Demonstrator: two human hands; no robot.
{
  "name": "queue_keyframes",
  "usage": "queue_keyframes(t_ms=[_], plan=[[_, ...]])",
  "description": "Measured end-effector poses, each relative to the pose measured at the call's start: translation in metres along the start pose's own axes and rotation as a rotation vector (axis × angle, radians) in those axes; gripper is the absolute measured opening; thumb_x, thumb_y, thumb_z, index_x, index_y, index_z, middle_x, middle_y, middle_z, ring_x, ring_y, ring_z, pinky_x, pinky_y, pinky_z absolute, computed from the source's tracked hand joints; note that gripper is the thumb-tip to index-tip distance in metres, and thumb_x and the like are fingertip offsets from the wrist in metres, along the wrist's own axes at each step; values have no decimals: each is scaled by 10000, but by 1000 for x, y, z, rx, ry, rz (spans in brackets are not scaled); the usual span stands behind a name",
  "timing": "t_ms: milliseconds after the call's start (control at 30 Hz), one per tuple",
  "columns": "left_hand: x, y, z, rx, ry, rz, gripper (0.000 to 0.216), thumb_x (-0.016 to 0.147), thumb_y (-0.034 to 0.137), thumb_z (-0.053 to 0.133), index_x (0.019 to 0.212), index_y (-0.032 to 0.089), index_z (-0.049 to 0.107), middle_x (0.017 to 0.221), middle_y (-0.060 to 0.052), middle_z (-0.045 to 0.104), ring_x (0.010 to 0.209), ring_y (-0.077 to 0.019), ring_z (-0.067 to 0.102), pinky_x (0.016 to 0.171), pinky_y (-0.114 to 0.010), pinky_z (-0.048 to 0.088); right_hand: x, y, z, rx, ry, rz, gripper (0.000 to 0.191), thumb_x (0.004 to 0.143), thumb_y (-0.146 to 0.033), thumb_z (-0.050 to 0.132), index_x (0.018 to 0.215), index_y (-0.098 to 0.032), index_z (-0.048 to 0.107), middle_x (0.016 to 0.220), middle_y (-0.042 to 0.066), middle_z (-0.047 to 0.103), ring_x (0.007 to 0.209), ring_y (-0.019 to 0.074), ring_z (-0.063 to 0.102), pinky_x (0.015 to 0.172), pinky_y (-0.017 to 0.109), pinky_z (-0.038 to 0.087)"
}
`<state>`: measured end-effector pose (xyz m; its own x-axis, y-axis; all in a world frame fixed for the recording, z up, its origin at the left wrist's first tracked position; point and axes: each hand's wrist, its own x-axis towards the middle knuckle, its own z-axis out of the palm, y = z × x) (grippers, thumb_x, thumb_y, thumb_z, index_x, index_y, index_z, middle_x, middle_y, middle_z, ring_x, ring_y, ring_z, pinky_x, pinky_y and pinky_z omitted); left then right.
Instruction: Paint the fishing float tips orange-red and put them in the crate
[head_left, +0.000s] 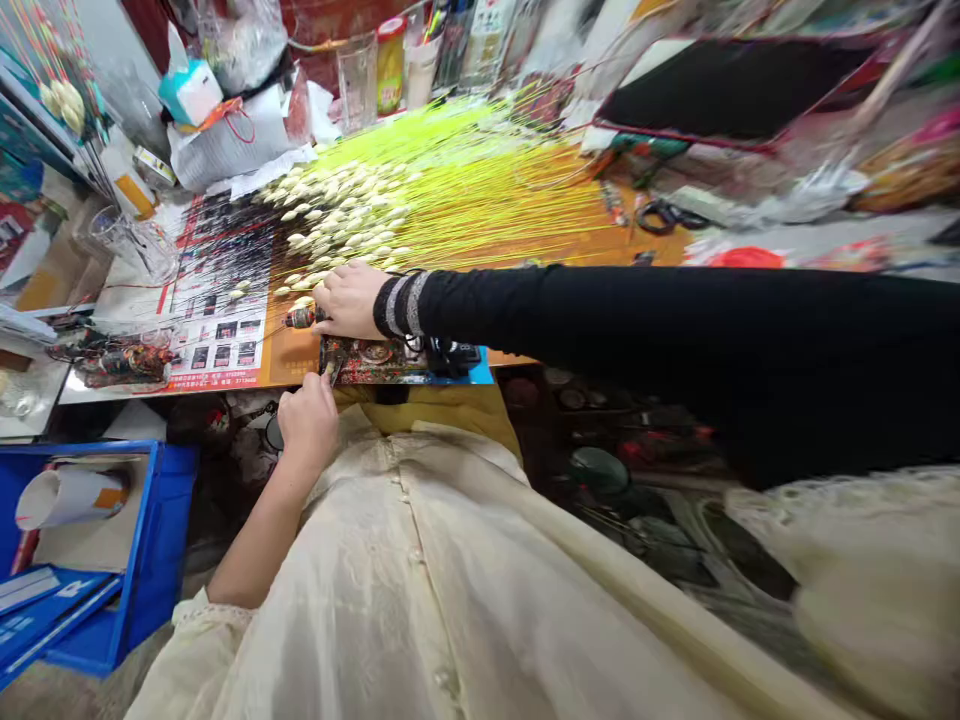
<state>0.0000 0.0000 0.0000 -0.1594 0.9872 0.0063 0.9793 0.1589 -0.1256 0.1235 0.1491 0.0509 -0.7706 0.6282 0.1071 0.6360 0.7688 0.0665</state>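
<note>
My right hand (pixel 351 300), in a black sleeve with grey-striped cuff, reaches over the table with curled fingers. Its fingertips close on one end of a small dark cylinder with orange and red bands (pixel 301 318). At the table's front edge my left hand (pixel 309 415) is closed in a pinch; a small pale tip shows at the fingers, too small to name. A dark patterned sheet (pixel 367 358) lies below my right hand. Just beyond are many pale bud-shaped pieces (pixel 345 215) on thin yellow-green stems (pixel 495 200).
A printed red-and-white sheet (pixel 225 340) covers the table's left part. Glass cup (pixel 146 250) and dark bundle (pixel 124 360) stand left. Scissors (pixel 664 215) and a black tablet-like panel (pixel 735 90) lie right. A yellow jar (pixel 390 65) stands behind; a blue crate (pixel 142 560) sits lower left.
</note>
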Motion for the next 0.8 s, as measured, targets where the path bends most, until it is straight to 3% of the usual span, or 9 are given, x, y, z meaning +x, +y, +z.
queue_keyframes(t_ms=[300, 500, 800], plan=[[18, 13, -6, -16, -21, -23, 464, 1014, 339, 173, 1003, 124, 585, 834, -165, 713, 788, -254, 697, 814, -368, 433, -5, -1, -1, -13, 7, 22, 564, 952, -581, 382, 1134, -67, 529, 1137, 200, 608, 1061, 334, 555, 902, 438, 330], [15, 20, -7, -19, -23, -22, 512, 1007, 313, 136, 987, 92, 598, 812, -201, 709, 784, -272, 705, 808, -393, 434, -6, 0, 0, -14, 18, 15, 583, 967, -584, 327, 1105, -58, 536, 1098, 185, 620, 1053, 333, 567, 897, 441, 341], [1, 17, -6, 5, -17, -37, 525, 1018, 348, 119, 972, 126, 592, 783, -168, 709, 736, -265, 697, 744, -356, 443, -8, 0, 1, -29, 70, -3, 559, 951, -572, 399, 1089, -51, 548, 1071, 177, 637, 1024, 332, 595, 881, 434, 373]])
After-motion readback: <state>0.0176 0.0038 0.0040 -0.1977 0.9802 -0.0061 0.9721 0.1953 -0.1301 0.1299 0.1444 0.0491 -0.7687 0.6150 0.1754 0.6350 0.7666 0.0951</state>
